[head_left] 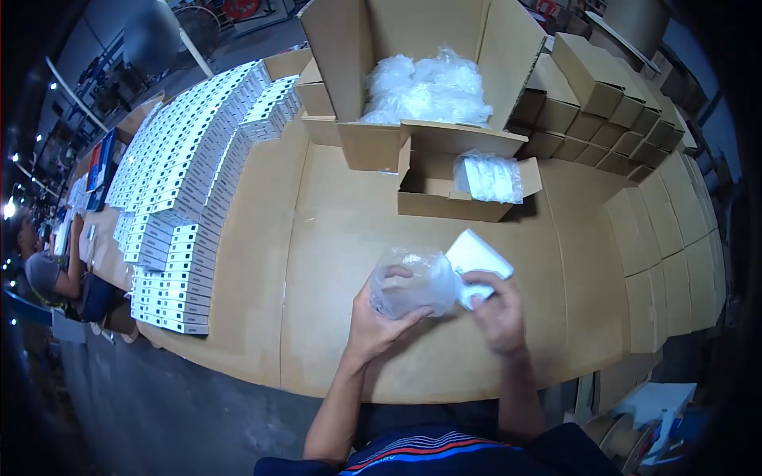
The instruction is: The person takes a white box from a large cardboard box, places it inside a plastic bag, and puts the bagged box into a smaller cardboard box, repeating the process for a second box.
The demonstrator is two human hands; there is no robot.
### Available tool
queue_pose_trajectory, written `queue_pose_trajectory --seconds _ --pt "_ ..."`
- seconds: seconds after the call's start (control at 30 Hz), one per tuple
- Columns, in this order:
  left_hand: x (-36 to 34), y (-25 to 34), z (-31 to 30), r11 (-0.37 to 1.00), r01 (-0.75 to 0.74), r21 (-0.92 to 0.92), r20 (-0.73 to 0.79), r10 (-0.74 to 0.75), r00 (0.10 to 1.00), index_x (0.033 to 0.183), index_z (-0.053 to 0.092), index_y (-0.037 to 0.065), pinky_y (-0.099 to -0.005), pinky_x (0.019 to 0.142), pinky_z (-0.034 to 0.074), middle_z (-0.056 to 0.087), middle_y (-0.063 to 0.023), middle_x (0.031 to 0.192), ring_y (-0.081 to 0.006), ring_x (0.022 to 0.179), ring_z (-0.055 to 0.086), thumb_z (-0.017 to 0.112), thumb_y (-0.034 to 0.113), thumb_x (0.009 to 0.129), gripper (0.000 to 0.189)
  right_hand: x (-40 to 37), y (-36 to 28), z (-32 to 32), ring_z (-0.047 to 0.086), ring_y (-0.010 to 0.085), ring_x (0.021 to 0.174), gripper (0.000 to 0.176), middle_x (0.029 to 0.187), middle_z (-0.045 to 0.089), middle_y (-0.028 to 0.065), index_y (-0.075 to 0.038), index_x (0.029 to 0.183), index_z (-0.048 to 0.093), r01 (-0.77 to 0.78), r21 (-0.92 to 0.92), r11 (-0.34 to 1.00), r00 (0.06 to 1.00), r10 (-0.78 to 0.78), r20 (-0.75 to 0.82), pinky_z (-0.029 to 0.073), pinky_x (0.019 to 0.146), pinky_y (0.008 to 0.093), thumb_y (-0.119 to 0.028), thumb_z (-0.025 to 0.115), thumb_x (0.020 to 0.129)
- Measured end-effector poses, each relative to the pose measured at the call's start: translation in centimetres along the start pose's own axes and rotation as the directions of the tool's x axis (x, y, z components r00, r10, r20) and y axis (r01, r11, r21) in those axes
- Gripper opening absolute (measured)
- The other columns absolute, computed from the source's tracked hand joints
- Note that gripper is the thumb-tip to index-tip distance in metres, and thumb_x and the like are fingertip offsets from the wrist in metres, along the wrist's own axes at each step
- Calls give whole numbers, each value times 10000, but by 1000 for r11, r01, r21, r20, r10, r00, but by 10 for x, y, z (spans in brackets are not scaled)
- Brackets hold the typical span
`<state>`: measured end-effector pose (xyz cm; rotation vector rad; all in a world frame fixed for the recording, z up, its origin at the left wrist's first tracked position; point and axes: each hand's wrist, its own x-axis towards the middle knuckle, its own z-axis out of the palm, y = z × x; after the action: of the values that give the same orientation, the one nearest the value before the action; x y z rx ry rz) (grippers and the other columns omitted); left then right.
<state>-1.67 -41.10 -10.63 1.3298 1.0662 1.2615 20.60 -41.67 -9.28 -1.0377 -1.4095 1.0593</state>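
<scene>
My left hand (383,313) is wrapped round a clear plastic bag (413,285) above the cardboard-covered table. My right hand (498,308) grips a small white box (477,262) by its lower right side. The box is tilted, and its lower left part touches the mouth of the bag. Just beyond the hands stands an open brown carton (452,208) with a bagged white bundle (490,178) at its right end. Behind it, a larger open carton (508,71) holds many clear plastic bags (429,91).
Stacks of small white boxes (178,186) line the left of the table (333,230). Brown cartons (583,119) are piled at the back right, with more cartons (675,254) along the right edge. Another person (55,266) sits at the far left.
</scene>
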Motion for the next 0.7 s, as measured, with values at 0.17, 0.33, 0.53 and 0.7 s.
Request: queue_pose_trajectory --seconds 0.17,0.33,0.53,0.7 --pt "-10 -7 -1 997 16 71 -3 -16 1000 1217 563 5 -329 847 589 644 -90 1140 -191 1015 700 948 48 702 644 41 -33 -10 551 180 1178 521 1265 510 128 5 1443 432 182 155 971 963 -144 -228 456 1026 321 44 616 957" --pt "-14 -14 1 996 -21 92 -3 22 1000 1217 550 0 -310 819 590 653 -96 1109 -175 972 706 945 39 705 648 67 -59 18 575 153 1115 536 1189 476 99 -32 1266 392 365 206 908 931 -358 -72 544 957 308 139 715 874" --pt "-14 -11 -3 999 -17 37 -59 19 998 1096 609 22 -282 774 564 705 -70 976 -130 903 689 939 86 725 501 72 -54 26 586 133 1057 420 1122 499 78 -30 1203 433 264 237 935 947 -298 123 560 896 293 95 708 911" --pt "-17 -15 -2 999 5 -38 -74 -8 997 1174 617 -3 -307 843 574 728 -104 1058 -162 978 704 931 85 737 545 75 -57 17 611 114 953 306 1052 556 61 -28 1165 509 267 85 960 948 -277 157 538 827 278 -4 718 943"
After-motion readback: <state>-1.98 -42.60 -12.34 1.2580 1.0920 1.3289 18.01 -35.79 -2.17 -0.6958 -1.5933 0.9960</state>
